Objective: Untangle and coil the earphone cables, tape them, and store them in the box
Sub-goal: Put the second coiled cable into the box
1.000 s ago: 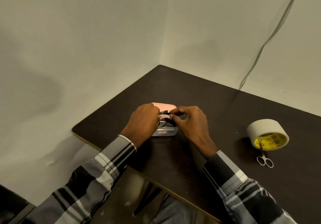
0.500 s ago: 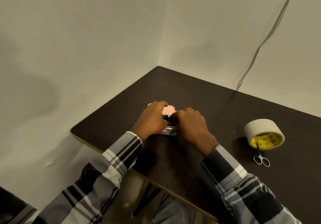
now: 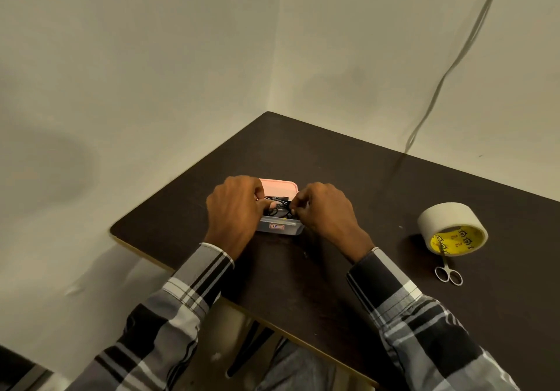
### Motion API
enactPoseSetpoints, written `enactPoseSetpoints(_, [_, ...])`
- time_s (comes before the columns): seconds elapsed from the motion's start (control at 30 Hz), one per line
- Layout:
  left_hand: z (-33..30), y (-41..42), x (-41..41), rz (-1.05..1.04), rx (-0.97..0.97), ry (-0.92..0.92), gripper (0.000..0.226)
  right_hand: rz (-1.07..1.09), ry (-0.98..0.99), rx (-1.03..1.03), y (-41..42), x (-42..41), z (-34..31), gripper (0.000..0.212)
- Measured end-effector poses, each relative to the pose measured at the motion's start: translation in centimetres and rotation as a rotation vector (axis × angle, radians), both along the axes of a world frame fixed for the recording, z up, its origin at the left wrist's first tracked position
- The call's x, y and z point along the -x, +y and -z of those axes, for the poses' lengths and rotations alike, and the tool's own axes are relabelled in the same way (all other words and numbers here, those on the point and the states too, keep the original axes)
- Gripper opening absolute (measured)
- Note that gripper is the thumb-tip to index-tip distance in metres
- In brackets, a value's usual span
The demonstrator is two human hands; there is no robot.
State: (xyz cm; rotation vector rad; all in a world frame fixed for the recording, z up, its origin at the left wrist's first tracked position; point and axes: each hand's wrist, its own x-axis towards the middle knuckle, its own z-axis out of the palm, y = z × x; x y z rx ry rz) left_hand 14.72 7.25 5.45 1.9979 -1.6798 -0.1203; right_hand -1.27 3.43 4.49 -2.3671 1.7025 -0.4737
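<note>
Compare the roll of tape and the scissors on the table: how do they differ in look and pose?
The roll of tape is bulky, cream with a yellow core, and stands on its edge; the scissors are slim, silvery metal and lie flat. Both sit untouched on the dark table, right of the right hand, the scissors' tips reaching into the roll.

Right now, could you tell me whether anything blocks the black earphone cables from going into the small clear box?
Nothing visible does. The black earphone cables already sit in the open small clear plastic box; its pink lid lies behind it. The left hand and right hand flank the opening.
</note>
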Motion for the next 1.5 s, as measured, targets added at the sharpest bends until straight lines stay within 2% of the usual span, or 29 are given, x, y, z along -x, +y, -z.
enactPoseSetpoints(0.2, [0.4,-0.1,-0.1,0.077,-0.024,-0.12,0.029,-0.021,-0.034,-0.03,-0.3,0.2,0.3,0.012])
enactPoseSetpoints(0.27, [0.6,-0.2,-0.3,0.114,-0.041,-0.097,0.028,-0.026,-0.082,-0.019,-0.4,0.5,0.3,0.013])
enactPoseSetpoints(0.33, [0.9,-0.3,-1.0,0.143,-0.016,0.025,0.022,-0.014,-0.224,-0.006,-0.6,1.0,0.0,0.012])
enactPoseSetpoints(0.47, [1.7,-1.1,-2.5,0.149,0.069,0.615,0.008,0.162,-0.541,0.083,-1.8,2.0,-0.3,0.007])
enactPoseSetpoints(0.53, [2.1,-1.8,-3.0,0.1,0.121,0.785,0.006,0.236,-0.586,0.001,-2.7,2.0,0.0,0.007])
enactPoseSetpoints(0.6, [2.5,-3.0,-3.3,-0.01,0.153,0.836,0.004,0.277,-0.584,-0.112,-3.5,1.9,0.6,0.011])
enactPoseSetpoints(0.67, [3.2,-4.3,-3.6,-0.084,0.069,0.765,0.005,0.297,-0.559,-0.194,-4.1,1.6,1.2,0.014])
enactPoseSetpoints(0.7, [3.7,-4.9,-3.7,-0.087,0.001,0.745,0.008,0.302,-0.554,-0.219,-4.3,1.4,1.6,0.014])
enactPoseSetpoints(0.77, [4.4,-6.2,-3.9,-0.063,-0.086,0.835,0.01,0.32,-0.592,-0.25,-4.8,0.9,2.1,0.013])
enactPoseSetpoints(0.87, [4.4,-7.1,-3.8,-0.026,-0.13,0.939,0.011,0.373,-0.668,-0.316,-5.5,0.2,2.3,0.013])
enactPoseSetpoints(1.0, [3.5,-6.9,-3.7,0.056,-0.103,1.03,0.009,0.428,-0.972,-0.459,-5.0,-0.1,0.8,0.015])
enactPoseSetpoints(1.13, [1.9,-5.8,-3.3,0.093,0.041,1.139,0.012,0.463,-1.247,-0.446,-4.3,-0.1,-0.6,0.026])
enactPoseSetpoints(1.27, [1.2,-4.2,-2.8,0.074,0.177,1.312,0.024,0.484,-1.492,-0.429,-2.9,-0.2,-2.1,0.011])
enactPoseSetpoints(1.33, [1.5,-3.4,-2.5,0.051,0.237,1.395,0.02,0.433,-1.516,-0.406,-1.8,-0.2,-2.4,0.003])
enactPoseSetpoints(1.4, [2.0,-2.6,-2.2,0.03,0.281,1.438,0.018,0.402,-1.454,-0.37,-0.7,-0.1,-2.2,0.009])
enactPoseSetpoints(1.5, [3.1,-1.6,-1.6,-0.002,0.33,1.367,0.023,0.404,-1.324,-0.279,0.7,0.2,-1.4,0.015])
